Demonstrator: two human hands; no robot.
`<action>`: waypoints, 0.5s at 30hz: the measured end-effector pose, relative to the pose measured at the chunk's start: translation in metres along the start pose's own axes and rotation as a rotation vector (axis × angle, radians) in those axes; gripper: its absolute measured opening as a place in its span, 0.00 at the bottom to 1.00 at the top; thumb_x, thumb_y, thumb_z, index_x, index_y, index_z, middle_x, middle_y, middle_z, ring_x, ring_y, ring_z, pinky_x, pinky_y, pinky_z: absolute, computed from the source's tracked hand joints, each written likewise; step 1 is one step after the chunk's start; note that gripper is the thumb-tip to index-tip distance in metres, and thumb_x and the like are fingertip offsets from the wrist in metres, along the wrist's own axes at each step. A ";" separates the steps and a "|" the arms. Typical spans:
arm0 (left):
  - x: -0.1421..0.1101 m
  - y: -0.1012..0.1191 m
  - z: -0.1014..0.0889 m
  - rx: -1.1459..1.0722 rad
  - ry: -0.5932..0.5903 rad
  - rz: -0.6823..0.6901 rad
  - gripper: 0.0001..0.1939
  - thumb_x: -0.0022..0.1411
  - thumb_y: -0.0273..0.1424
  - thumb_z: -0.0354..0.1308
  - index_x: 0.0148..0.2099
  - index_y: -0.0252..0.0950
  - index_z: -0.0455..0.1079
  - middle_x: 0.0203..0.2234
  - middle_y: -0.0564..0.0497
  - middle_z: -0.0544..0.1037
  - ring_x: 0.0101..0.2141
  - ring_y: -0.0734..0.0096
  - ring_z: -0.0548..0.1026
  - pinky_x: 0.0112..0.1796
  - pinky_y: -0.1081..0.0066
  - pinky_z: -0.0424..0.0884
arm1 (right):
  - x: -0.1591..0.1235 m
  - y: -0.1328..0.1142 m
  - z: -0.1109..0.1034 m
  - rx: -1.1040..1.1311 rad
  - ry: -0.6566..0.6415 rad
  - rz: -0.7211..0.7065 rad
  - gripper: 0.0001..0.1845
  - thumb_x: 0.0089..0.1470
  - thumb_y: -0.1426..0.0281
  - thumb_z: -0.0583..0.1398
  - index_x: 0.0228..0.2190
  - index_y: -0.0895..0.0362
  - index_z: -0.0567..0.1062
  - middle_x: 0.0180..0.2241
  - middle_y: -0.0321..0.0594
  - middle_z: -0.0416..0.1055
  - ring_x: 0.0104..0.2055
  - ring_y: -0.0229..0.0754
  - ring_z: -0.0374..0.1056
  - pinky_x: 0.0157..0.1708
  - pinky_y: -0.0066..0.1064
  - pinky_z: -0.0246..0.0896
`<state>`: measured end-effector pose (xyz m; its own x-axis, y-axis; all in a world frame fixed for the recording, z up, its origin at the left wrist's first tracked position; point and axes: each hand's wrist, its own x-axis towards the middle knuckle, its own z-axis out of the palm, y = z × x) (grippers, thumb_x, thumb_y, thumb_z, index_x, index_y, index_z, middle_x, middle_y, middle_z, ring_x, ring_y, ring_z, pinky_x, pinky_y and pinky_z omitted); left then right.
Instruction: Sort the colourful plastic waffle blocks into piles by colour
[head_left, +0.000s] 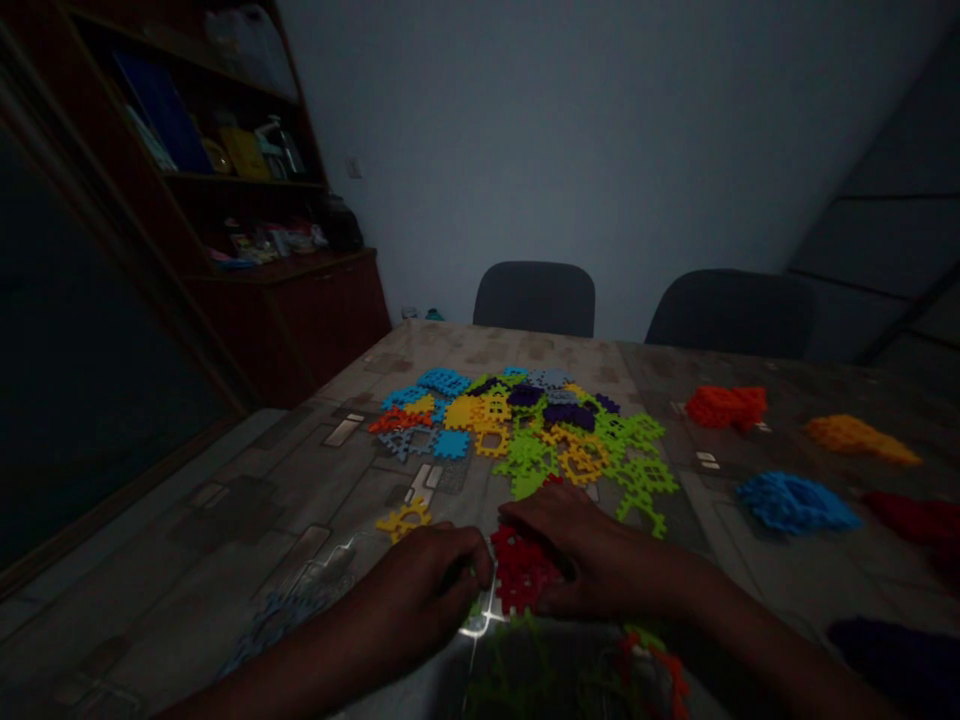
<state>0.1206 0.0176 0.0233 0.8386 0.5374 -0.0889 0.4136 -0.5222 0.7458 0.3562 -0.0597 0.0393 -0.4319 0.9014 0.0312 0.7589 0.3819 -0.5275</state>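
Observation:
My right hand (589,550) curves round a small stack of red interlocking plastic tiles (519,568), thumb on the near side and fingers on the far side. Just left of it, my left hand (439,570) is closed with curled fingers. A bit of green shows below those fingers, but whether they hold it I cannot tell. A yellow notched tile (405,520) lies beyond the left hand. Green tiles (517,665) lie in shadow at the near edge of the view, with orange-red pieces (664,670) to their right.
A spread pile of mixed tiles (491,412) covers the table's middle. On the right are separate heaps: orange (726,405), yellow-orange (859,438), blue (795,502), red (919,520) and dark purple (896,650). Grey-blue tiles (274,625) lie near left. Two chairs (534,295) stand behind the table.

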 end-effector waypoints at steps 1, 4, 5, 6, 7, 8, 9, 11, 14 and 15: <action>0.000 0.001 0.000 0.001 -0.003 -0.004 0.08 0.64 0.28 0.48 0.33 0.38 0.67 0.28 0.53 0.72 0.30 0.69 0.69 0.31 0.70 0.59 | 0.000 -0.001 0.000 0.001 0.005 -0.005 0.43 0.48 0.69 0.70 0.63 0.54 0.63 0.54 0.47 0.70 0.56 0.55 0.63 0.58 0.50 0.56; -0.001 0.005 -0.001 0.010 -0.017 -0.022 0.09 0.64 0.29 0.48 0.33 0.38 0.68 0.28 0.52 0.73 0.30 0.69 0.69 0.32 0.69 0.59 | 0.003 -0.001 -0.002 -0.001 0.005 0.005 0.40 0.49 0.69 0.70 0.62 0.52 0.64 0.54 0.46 0.71 0.56 0.55 0.63 0.57 0.50 0.57; -0.002 0.006 -0.002 0.011 -0.024 -0.025 0.09 0.64 0.28 0.48 0.33 0.38 0.68 0.28 0.52 0.73 0.31 0.69 0.69 0.32 0.69 0.60 | 0.005 -0.001 -0.002 -0.006 0.003 0.008 0.39 0.50 0.69 0.69 0.61 0.53 0.64 0.53 0.46 0.71 0.55 0.54 0.63 0.56 0.49 0.58; -0.002 0.006 -0.002 0.008 -0.029 -0.026 0.09 0.63 0.27 0.48 0.33 0.38 0.68 0.29 0.52 0.73 0.31 0.69 0.69 0.33 0.70 0.60 | 0.007 0.000 -0.002 -0.016 0.003 0.011 0.38 0.51 0.69 0.69 0.61 0.53 0.65 0.52 0.47 0.71 0.54 0.53 0.64 0.56 0.48 0.58; -0.003 0.006 -0.002 0.001 -0.033 -0.021 0.08 0.61 0.26 0.49 0.33 0.38 0.68 0.29 0.53 0.72 0.31 0.69 0.69 0.33 0.70 0.60 | 0.009 0.002 -0.001 -0.027 0.001 0.013 0.37 0.51 0.69 0.69 0.60 0.54 0.66 0.51 0.47 0.72 0.54 0.53 0.64 0.55 0.47 0.59; -0.003 0.005 -0.002 -0.008 -0.037 -0.014 0.07 0.59 0.25 0.50 0.33 0.38 0.68 0.29 0.53 0.72 0.32 0.69 0.69 0.34 0.70 0.60 | 0.011 0.003 0.000 -0.039 -0.001 0.016 0.36 0.51 0.69 0.69 0.60 0.55 0.66 0.51 0.47 0.72 0.54 0.52 0.64 0.55 0.46 0.59; -0.003 0.003 -0.001 -0.017 -0.038 -0.009 0.07 0.58 0.24 0.51 0.33 0.38 0.69 0.29 0.54 0.72 0.33 0.69 0.69 0.34 0.70 0.61 | 0.013 0.005 0.001 -0.049 -0.005 0.020 0.36 0.51 0.70 0.69 0.60 0.55 0.66 0.51 0.48 0.72 0.54 0.52 0.64 0.55 0.45 0.60; -0.003 0.000 -0.001 -0.032 -0.035 -0.005 0.06 0.56 0.24 0.53 0.33 0.39 0.70 0.30 0.54 0.72 0.33 0.69 0.69 0.35 0.70 0.60 | 0.016 0.009 0.002 -0.057 -0.014 0.020 0.37 0.50 0.69 0.70 0.60 0.56 0.67 0.51 0.48 0.72 0.53 0.52 0.64 0.54 0.45 0.60; -0.002 -0.003 -0.001 -0.050 -0.042 -0.013 0.05 0.57 0.25 0.53 0.33 0.39 0.70 0.29 0.54 0.72 0.32 0.69 0.69 0.34 0.70 0.60 | 0.018 0.012 0.002 -0.048 0.027 0.014 0.39 0.48 0.66 0.71 0.60 0.57 0.67 0.51 0.48 0.71 0.54 0.53 0.64 0.54 0.45 0.60; -0.002 -0.002 -0.002 -0.059 -0.047 -0.014 0.05 0.57 0.25 0.53 0.33 0.39 0.70 0.29 0.54 0.72 0.32 0.69 0.69 0.34 0.70 0.60 | 0.017 0.013 0.000 -0.040 0.064 0.025 0.40 0.48 0.66 0.71 0.60 0.57 0.66 0.51 0.48 0.71 0.54 0.53 0.64 0.55 0.45 0.59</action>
<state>0.1179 0.0189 0.0229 0.8490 0.5123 -0.1292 0.4052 -0.4745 0.7815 0.3591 -0.0397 0.0330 -0.3815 0.9215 0.0728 0.7888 0.3656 -0.4941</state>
